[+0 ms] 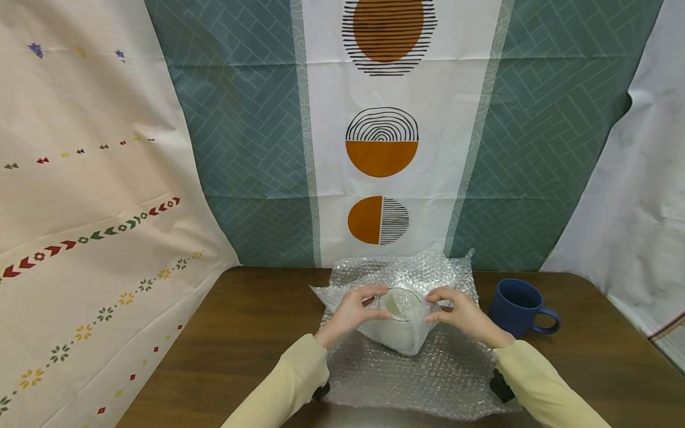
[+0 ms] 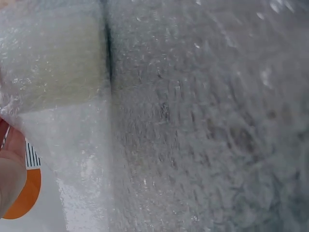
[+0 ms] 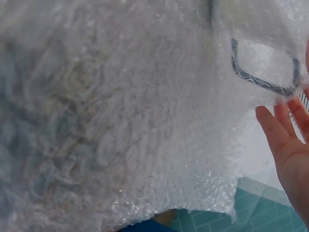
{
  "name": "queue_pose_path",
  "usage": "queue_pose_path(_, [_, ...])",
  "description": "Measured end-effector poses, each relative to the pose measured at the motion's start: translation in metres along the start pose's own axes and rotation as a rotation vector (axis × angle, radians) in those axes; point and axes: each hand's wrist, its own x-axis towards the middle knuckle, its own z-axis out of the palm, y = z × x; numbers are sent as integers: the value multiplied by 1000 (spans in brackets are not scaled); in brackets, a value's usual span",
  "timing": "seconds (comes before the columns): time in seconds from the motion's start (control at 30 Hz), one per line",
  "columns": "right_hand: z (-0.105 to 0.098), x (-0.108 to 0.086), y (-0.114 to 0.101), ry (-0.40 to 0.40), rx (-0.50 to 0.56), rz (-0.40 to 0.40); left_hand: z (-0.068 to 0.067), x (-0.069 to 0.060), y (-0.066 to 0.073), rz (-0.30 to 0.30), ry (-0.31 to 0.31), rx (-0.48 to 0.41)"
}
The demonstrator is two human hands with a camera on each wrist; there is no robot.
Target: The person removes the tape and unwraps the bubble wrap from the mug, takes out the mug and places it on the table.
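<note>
A clear glass mug point(image 1: 401, 304) stands upright at the middle of the table, its round mouth facing up. Bubble wrap point(image 1: 409, 380) lies under it and is folded up around its sides. My left hand point(image 1: 354, 312) holds the wrap at the mug's left side, thumb and fingers curved near the rim. On the opposite side, my right hand point(image 1: 462, 315) grips the wrap with thumb and index finger. Through the plastic in the right wrist view shows a squarish handle point(image 3: 260, 83), close to the right fingertips. A pale yellowish patch point(image 2: 67, 63) appears behind the wrap in the left wrist view.
A blue mug point(image 1: 515, 309) stands to the right of the wrap, handle pointing right, near my right forearm. The brown wooden table point(image 1: 235, 333) extends to both sides. Patterned cloth point(image 1: 246, 148) hangs behind it, and pale cloths hang at left and right.
</note>
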Motion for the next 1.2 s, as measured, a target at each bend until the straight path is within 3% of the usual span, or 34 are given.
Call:
queue_pose_path(0.17, [-11, 0, -7, -86, -8, 24, 0, -3, 14, 13, -2, 31])
queue_pose_path(0.3, [-19, 6, -13, -109, -57, 75, 0, -1, 6, 15, 11, 45])
queue_pose_path(0.43, [-18, 14, -19, -63, -68, 118, 0, 5, -13, -6, 40, 75])
queue_pose_path(0.53, [-14, 21, -24, -34, -63, 103, 0, 7, -23, -6, 53, 93])
queue_pose_path(0.6, [-10, 25, -26, -28, -61, 79, -1, 5, -15, 2, 51, 85])
queue_pose_path(0.73, [-2, 32, -30, -43, -39, 47, -1, 5, -14, 1, 51, 98])
queue_pose_path(0.87, [1, 33, -32, -54, -19, 22, -1, 7, -24, 22, 52, 128])
queue_pose_path(1.07, [-3, 31, -35, 41, -34, 25, -1, 7, -22, 41, 45, 160])
queue_pose_path(1.2, [-10, 25, -34, 60, -64, 51, -1, 7, -22, 29, 43, 160])
